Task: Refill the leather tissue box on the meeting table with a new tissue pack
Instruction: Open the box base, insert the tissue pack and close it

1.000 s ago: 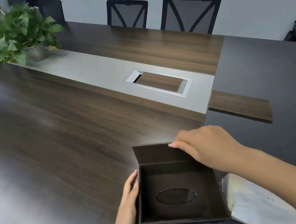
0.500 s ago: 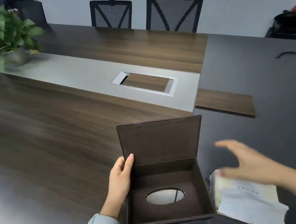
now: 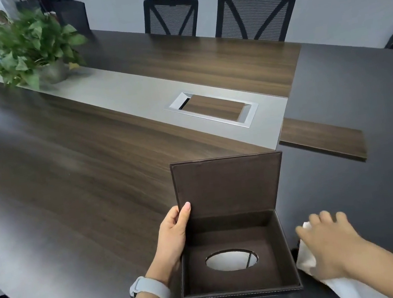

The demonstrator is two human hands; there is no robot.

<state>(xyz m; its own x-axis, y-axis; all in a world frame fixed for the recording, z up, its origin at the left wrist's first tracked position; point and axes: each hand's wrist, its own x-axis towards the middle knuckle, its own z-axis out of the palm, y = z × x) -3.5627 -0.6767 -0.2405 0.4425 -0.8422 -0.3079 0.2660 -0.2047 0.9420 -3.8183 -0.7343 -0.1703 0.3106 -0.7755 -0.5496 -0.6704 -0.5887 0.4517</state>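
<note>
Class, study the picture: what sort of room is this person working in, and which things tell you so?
Most likely an office meeting room. A long wooden table has a metal cable hatch set into its middle, two mesh office chairs stand at its far side, and a potted plant decorates it.

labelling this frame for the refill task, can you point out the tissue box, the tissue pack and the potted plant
tissue box [image 3: 230, 243]: head view, on the dark inner floor above the oval opening.
tissue pack [image 3: 307, 263]: head view, on the white wrapper left of the right hand.
potted plant [image 3: 29, 46]: head view, on the green leaves.
</note>
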